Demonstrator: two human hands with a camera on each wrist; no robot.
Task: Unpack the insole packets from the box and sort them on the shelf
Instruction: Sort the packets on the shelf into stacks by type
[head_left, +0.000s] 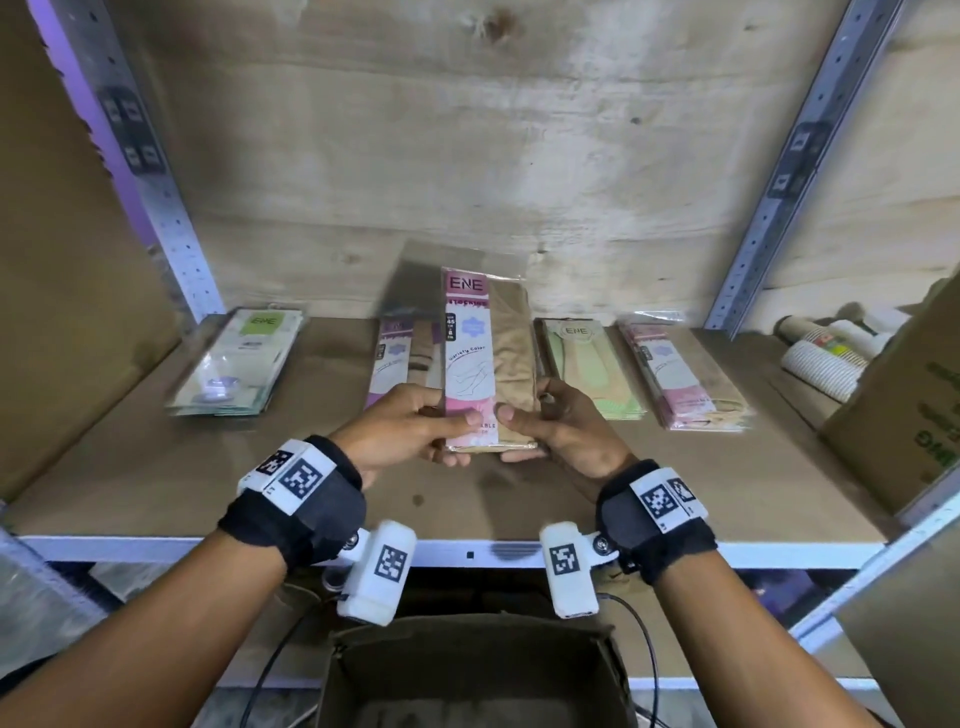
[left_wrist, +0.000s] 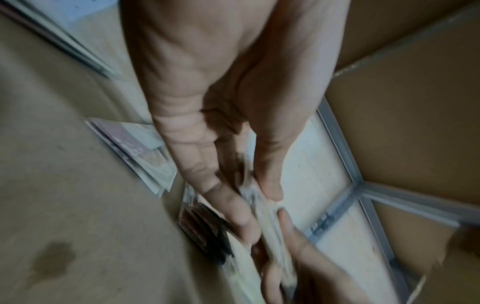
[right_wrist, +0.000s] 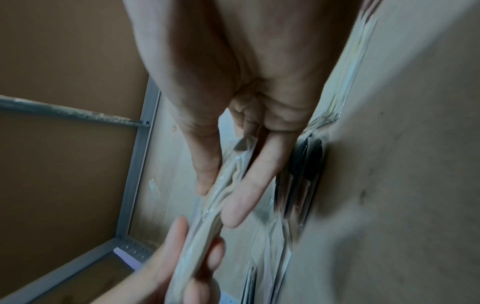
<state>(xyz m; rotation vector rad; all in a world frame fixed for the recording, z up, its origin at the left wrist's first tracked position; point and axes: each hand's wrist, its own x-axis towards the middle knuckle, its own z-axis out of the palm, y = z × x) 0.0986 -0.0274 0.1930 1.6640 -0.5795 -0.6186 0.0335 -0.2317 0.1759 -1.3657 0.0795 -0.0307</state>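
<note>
Both grips, left hand (head_left: 410, 426) and right hand (head_left: 558, 431), pinch one pink packet (head_left: 485, 358) over shelf (head_left: 156, 483). Approx. four piles (head_left: 680, 374) sorted; box (head_left: 472, 675) contents not visible, remainder unknown.

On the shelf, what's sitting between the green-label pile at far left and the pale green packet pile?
Head view: one pile of pink-label packets, partly hidden behind the pink-label packet that the left hand and right hand hold up.

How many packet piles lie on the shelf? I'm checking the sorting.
4: green-label pile far left, pink pile behind the held packet, green pile beside it, pink pile rightmost. Others may be hidden.
</note>
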